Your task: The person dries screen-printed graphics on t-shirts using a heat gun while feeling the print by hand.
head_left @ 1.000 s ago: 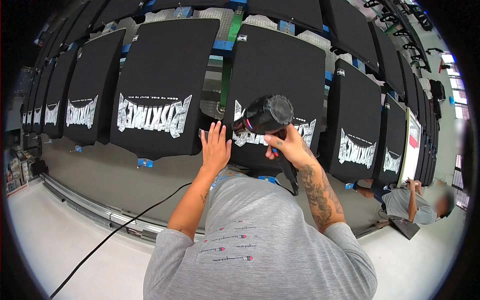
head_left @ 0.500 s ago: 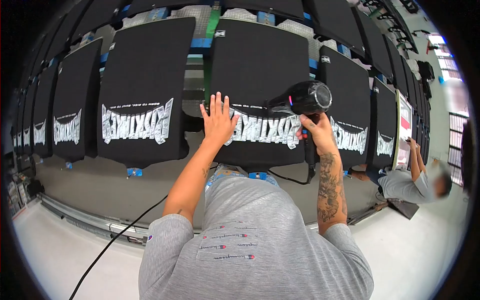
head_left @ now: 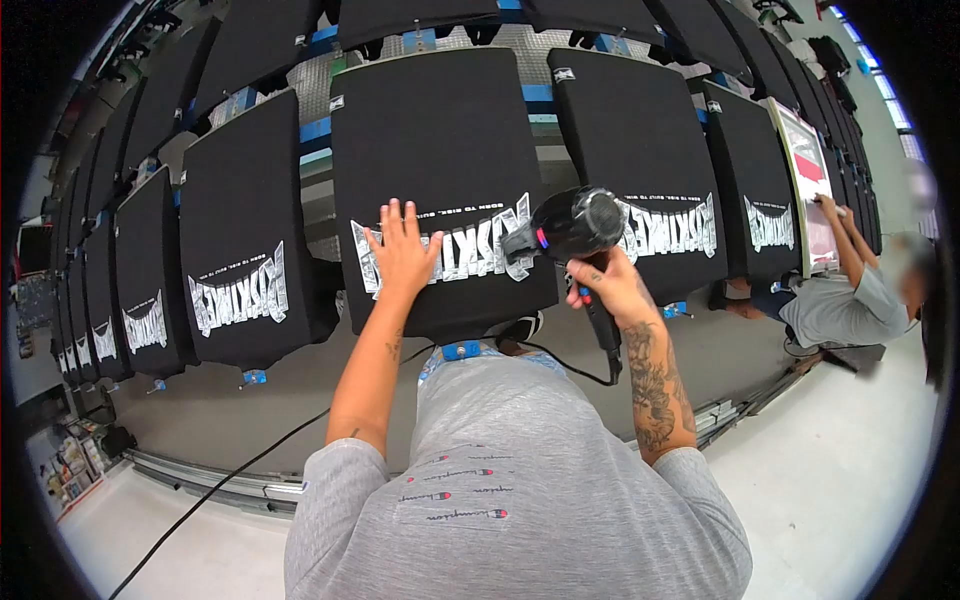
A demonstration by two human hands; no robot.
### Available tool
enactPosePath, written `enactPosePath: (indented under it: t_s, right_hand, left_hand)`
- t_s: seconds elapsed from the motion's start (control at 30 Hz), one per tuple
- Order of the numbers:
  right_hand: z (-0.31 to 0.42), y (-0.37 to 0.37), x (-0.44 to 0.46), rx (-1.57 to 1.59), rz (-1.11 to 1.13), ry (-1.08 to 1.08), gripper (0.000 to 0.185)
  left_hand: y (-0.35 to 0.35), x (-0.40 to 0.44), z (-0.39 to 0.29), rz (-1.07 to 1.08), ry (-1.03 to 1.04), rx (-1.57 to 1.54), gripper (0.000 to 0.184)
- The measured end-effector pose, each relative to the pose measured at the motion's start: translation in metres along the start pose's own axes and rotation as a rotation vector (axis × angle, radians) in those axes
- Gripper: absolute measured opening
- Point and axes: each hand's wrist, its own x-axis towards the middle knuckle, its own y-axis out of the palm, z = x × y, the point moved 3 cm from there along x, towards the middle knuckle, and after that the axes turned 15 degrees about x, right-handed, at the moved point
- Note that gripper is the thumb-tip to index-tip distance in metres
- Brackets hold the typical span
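My right hand (head_left: 608, 287) is wrapped round the handle of a black hair dryer (head_left: 575, 222). The dryer's nozzle points left, over the right end of the white lettering (head_left: 475, 245) on a black shirt (head_left: 435, 120). That shirt is stretched flat on a board in front of me. My left hand (head_left: 402, 248) lies over the left part of the same lettering, palm down with its fingers spread. Part of the print is hidden under it.
More black printed shirts on boards stand on the left (head_left: 240, 200) and right (head_left: 640, 130). A black cord (head_left: 230, 475) runs across the floor. A person (head_left: 850, 300) at the right reaches to a framed screen (head_left: 805, 180).
The shirts and boards have shifted in view. The dryer swung right, then came back left towards the lettering. My left hand has moved left onto the print.
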Motion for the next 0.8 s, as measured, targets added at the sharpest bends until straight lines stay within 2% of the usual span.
enactPosePath:
  t_s: [0.13, 0.23, 0.43, 0.57, 0.67, 0.8]
  right_hand:
    - [-0.004, -0.03, -0.024, 0.047, 0.043, 0.002, 0.039]
    - [-0.002, -0.08, -0.034, 0.084, -0.002, -0.03, 0.039]
    - [0.023, -0.2, -0.065, 0.151, -0.249, -0.189, 0.035]
    - [0.04, -0.258, -0.081, 0.082, -0.381, -0.274, 0.038]
    - [0.041, -0.269, -0.081, 0.078, -0.374, -0.279, 0.039]
    - [0.039, -0.235, -0.074, 0.124, -0.225, -0.19, 0.041]
  left_hand:
    - [0.002, 0.002, -0.067, 0.007, 0.045, 0.022, 0.08]
    - [0.008, 0.003, -0.085, 0.011, 0.011, 0.066, 0.082]
    - [0.008, 0.005, -0.089, 0.064, -0.001, 0.116, 0.082]
    - [-0.005, 0.004, -0.137, 0.035, 0.04, 0.058, 0.081]
    - [0.0, 0.006, -0.175, 0.033, 0.083, 0.059, 0.084]
    - [0.005, 0.006, -0.191, 0.015, 0.098, 0.096, 0.085]
